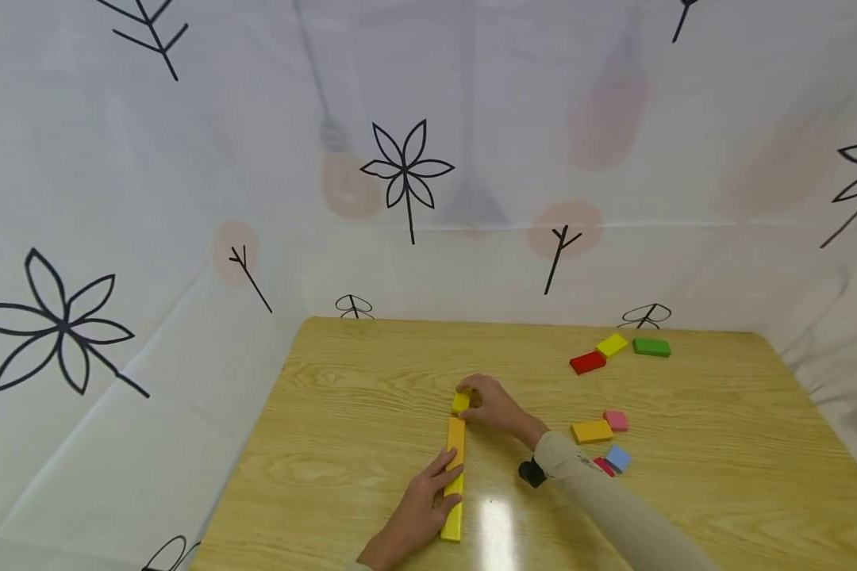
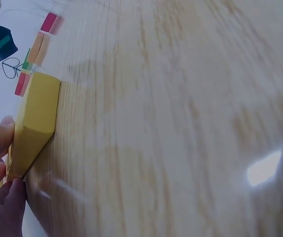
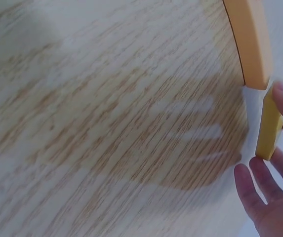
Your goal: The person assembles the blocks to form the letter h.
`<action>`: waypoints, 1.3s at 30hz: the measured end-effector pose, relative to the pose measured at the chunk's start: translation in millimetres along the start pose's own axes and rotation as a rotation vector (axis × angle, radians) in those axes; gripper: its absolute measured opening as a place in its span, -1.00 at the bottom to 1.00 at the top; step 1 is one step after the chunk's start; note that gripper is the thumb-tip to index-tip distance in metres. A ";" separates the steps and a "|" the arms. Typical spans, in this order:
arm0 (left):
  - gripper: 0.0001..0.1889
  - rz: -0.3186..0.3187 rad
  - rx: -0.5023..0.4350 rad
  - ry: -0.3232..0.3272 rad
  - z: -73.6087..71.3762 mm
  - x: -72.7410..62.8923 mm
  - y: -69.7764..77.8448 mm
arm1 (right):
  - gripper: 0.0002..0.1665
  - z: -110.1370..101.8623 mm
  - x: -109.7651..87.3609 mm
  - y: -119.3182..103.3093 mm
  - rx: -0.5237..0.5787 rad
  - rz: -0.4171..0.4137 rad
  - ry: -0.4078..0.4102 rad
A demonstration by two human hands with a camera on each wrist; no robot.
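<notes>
An orange block [image 1: 456,432] and a yellow block [image 1: 452,525] stand end to end in a narrow row on the table. My left hand [image 1: 417,507] lies over this row, thumb and fingers on either side of the yellow block [image 2: 40,106] in the left wrist view. Just past the row's far end, my right hand [image 1: 496,406] pinches another yellow block [image 1: 460,401] between thumb and fingertips. The right wrist view shows this held block [image 3: 268,126] close to the end of the orange block [image 3: 252,44], with a small gap.
To the right lie an orange block [image 1: 591,431], a pink block [image 1: 616,420], a blue block [image 1: 618,457] and a red block partly behind my right sleeve [image 1: 607,507]. Farther back are red [image 1: 587,362], yellow [image 1: 612,345] and green [image 1: 651,347] blocks. A patterned cloth hangs behind the table.
</notes>
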State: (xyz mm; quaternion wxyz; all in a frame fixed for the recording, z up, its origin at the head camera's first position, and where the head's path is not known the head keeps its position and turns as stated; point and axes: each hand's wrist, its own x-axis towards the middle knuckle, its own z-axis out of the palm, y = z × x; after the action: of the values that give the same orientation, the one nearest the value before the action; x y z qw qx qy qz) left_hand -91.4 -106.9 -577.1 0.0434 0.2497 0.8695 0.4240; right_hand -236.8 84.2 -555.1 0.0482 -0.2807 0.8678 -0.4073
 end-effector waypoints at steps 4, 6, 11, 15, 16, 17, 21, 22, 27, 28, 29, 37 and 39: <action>-0.55 0.011 0.010 0.010 0.9 -0.4 0.2 | -0.58 0.5 0.2 2.3 -0.023 -0.037 -0.017; -0.55 0.016 0.014 0.009 0.8 -0.5 0.6 | -0.57 0.4 0.2 2.9 -0.031 -0.053 -0.036; -0.54 0.018 0.009 -0.005 -0.7 -0.7 1.4 | -0.55 -0.7 0.7 1.9 -0.034 -0.074 -0.081; -0.54 0.009 0.007 -0.014 -1.9 -0.9 1.5 | -0.57 -1.5 1.3 -0.1 -0.046 -0.069 -0.108; -0.54 0.010 0.009 -0.014 -1.8 -0.9 1.3 | -0.58 -1.5 1.2 -0.4 -0.058 -0.065 -0.112; -0.54 0.012 0.011 -0.014 -1.8 -0.9 1.2 | -0.59 -1.7 1.1 -0.9 -0.065 -0.059 -0.116; -0.54 0.019 0.009 -0.008 -1.5 -0.7 1.2 | -0.63 -1.8 0.2 -3.0 -0.086 -0.049 -0.122; -0.54 0.017 0.006 -0.008 -1.3 -0.7 1.3 | -0.63 -2.0 -0.1 -3.6 -0.087 -0.044 -0.122; -0.54 0.007 -0.001 -0.007 -0.5 -0.1 2.4 | -0.63 -2.0 -1.9 -4.2 -0.106 -0.047 -0.121; -0.55 0.007 0.000 -0.006 -0.2 0.1 2.6 | -0.63 -2.1 -2.1 -4.1 -0.108 -0.047 -0.120; -0.55 0.008 0.000 -0.005 0.0 0.2 2.7 | -0.63 -2.2 -2.4 -3.9 -0.112 -0.046 -0.120; -0.54 0.013 0.007 -0.002 1.8 0.1 0.5 | -0.61 -4.6 -3.7 -4.4 -0.089 -0.005 -0.139; -0.53 0.000 0.000 0.002 1.9 -0.1 0.1 | -0.62 -6.3 -4.1 -4.4 -0.091 -0.013 -0.127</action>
State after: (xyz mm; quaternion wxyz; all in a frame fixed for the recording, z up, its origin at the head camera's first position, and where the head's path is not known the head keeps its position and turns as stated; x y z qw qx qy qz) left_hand -90.7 -105.5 -578.2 0.0424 0.2492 0.8695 0.4243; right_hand -233.3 88.4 -548.3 0.0879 -0.3136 0.8786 -0.3492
